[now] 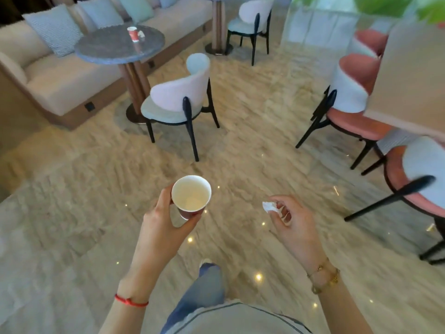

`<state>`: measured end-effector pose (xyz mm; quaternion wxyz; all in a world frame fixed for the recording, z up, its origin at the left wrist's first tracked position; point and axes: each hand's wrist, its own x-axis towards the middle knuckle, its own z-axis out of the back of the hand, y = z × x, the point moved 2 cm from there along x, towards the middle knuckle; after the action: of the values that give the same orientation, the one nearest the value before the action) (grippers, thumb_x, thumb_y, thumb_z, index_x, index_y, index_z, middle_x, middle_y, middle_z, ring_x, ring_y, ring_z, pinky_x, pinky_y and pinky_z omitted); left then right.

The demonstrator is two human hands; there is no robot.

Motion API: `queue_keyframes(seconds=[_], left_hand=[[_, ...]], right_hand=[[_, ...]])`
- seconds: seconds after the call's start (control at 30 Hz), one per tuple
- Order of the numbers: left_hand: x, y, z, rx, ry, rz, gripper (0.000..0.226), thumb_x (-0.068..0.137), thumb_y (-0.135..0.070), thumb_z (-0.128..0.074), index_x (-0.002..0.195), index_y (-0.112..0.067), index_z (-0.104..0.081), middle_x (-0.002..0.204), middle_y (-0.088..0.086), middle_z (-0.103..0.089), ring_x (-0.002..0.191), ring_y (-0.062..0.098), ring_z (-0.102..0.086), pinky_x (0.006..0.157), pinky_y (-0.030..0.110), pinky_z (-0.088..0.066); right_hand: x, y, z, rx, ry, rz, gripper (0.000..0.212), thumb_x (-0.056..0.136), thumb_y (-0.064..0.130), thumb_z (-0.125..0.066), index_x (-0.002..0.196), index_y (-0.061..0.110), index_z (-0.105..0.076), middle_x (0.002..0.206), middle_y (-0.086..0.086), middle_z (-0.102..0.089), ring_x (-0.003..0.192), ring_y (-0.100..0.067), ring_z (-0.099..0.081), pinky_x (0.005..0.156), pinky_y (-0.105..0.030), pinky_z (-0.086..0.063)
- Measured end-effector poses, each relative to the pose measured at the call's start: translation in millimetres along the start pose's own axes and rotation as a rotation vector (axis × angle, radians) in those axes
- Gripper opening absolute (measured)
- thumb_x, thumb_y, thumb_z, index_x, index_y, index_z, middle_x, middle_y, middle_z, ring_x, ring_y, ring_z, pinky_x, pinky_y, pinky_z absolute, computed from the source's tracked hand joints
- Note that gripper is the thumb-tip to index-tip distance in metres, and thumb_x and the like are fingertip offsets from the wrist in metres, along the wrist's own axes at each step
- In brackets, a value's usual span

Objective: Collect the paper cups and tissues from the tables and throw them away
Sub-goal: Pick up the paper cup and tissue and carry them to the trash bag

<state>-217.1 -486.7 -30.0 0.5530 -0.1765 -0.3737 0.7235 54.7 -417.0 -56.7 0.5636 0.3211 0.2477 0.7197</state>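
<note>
My left hand (pixel 168 220) holds an empty paper cup (pixel 191 194) upright, white inside and red outside, in front of me over the floor. A crumpled white tissue (pixel 271 207) is pinched in the fingers of my right hand (pixel 292 222). Far off at the upper left, a second red paper cup (pixel 133 34) stands on a round grey table (pixel 108 49), with a small crumpled tissue (pixel 141 33) right beside it.
A pale blue chair (pixel 180 97) stands at the round table, with a beige sofa (pixel 48 75) and cushions behind it. Pink chairs (pixel 354 92) and a beige table edge (pixel 409 75) line the right side. Another chair (pixel 250 20) and table pedestal (pixel 218 25) stand further back. Glossy marble floor (pixel 252 141) lies between.
</note>
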Motion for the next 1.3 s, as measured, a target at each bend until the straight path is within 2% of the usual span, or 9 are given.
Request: queue_keyframes(seconds=[0.17,0.33,0.43,0.67,0.73,0.83,1.0,1.13,1.3], left_hand=[[93,-1,-45,0.009,0.084,-0.056,0.069,0.07,-0.037,-0.083,0.128,-0.025,-0.048,0.104,-0.016,-0.058,0.092,0.009,-0.058,0.07,0.016,-0.042],[205,-9,-83,-0.009,0.127,-0.099,0.066,0.069,-0.036,-0.083,0.125,-0.023,-0.05,0.102,-0.013,-0.06,0.09,0.006,-0.058,0.064,0.001,-0.037],[279,-21,-106,0.009,0.181,-0.155,0.062,0.069,-0.037,-0.083,0.12,-0.022,-0.051,0.1,-0.01,-0.061,0.088,0.008,-0.058,0.062,0.002,-0.037],[428,-52,-160,0.003,0.266,-0.27,0.066,0.069,-0.037,-0.082,0.125,-0.024,-0.049,0.104,-0.016,-0.056,0.09,0.006,-0.055,0.063,0.001,-0.037],[463,-59,-176,-0.001,0.297,-0.299,0.069,0.069,-0.039,-0.081,0.128,-0.023,-0.048,0.109,-0.012,-0.059,0.094,0.008,-0.056,0.069,0.004,-0.037],[515,-68,-207,-0.022,0.345,-0.311,0.069,0.07,-0.038,-0.082,0.128,-0.023,-0.048,0.115,-0.009,-0.06,0.1,0.01,-0.058,0.073,0.016,-0.044],[601,-87,-271,-0.044,0.36,-0.322,0.066,0.068,-0.033,-0.083,0.124,-0.02,-0.052,0.105,-0.013,-0.058,0.094,0.009,-0.058,0.071,0.007,-0.039],[680,-116,-322,-0.066,0.352,-0.333,0.069,0.068,-0.031,-0.084,0.128,-0.02,-0.05,0.106,-0.015,-0.056,0.095,0.008,-0.057,0.07,0.005,-0.039],[784,-169,-381,-0.12,0.322,-0.336,0.062,0.068,-0.034,-0.083,0.118,-0.037,-0.046,0.098,-0.03,-0.054,0.09,-0.004,-0.058,0.067,0.001,-0.041]], right_hand=[[64,-27,-2,-0.043,-0.046,-0.044,0.027,0.082,0.005,-0.07,0.103,0.02,-0.066,0.087,0.006,-0.057,0.069,-0.004,-0.051,0.066,-0.008,-0.038],[166,-45,-4,-0.068,-0.093,-0.104,0.025,0.084,0.007,-0.068,0.106,0.019,-0.064,0.089,0.005,-0.056,0.07,-0.003,-0.05,0.065,-0.007,-0.038],[234,-50,0,-0.077,-0.154,-0.118,0.025,0.084,0.008,-0.068,0.106,0.019,-0.064,0.089,0.003,-0.057,0.07,-0.004,-0.051,0.065,-0.009,-0.038],[359,-78,7,-0.083,-0.237,-0.209,0.025,0.085,0.009,-0.067,0.108,0.02,-0.064,0.089,0.004,-0.056,0.073,-0.002,-0.052,0.066,-0.007,-0.04],[386,-89,8,-0.077,-0.253,-0.248,0.025,0.085,0.009,-0.067,0.107,0.02,-0.064,0.088,0.006,-0.055,0.073,-0.002,-0.052,0.068,-0.006,-0.039],[428,-113,10,-0.091,-0.26,-0.3,0.026,0.085,0.009,-0.067,0.108,0.021,-0.063,0.087,0.009,-0.054,0.073,-0.001,-0.051,0.068,-0.005,-0.039],[514,-162,15,-0.09,-0.274,-0.342,0.026,0.085,0.009,-0.068,0.108,0.02,-0.064,0.088,0.006,-0.056,0.072,-0.004,-0.052,0.066,-0.005,-0.04],[602,-204,38,-0.083,-0.296,-0.331,0.025,0.084,0.009,-0.068,0.107,0.018,-0.064,0.088,0.004,-0.057,0.072,-0.005,-0.053,0.066,-0.007,-0.041],[727,-254,79,-0.118,-0.265,-0.289,0.024,0.085,0.011,-0.068,0.108,0.017,-0.064,0.087,0.002,-0.059,0.073,-0.005,-0.053,0.066,-0.008,-0.04]])
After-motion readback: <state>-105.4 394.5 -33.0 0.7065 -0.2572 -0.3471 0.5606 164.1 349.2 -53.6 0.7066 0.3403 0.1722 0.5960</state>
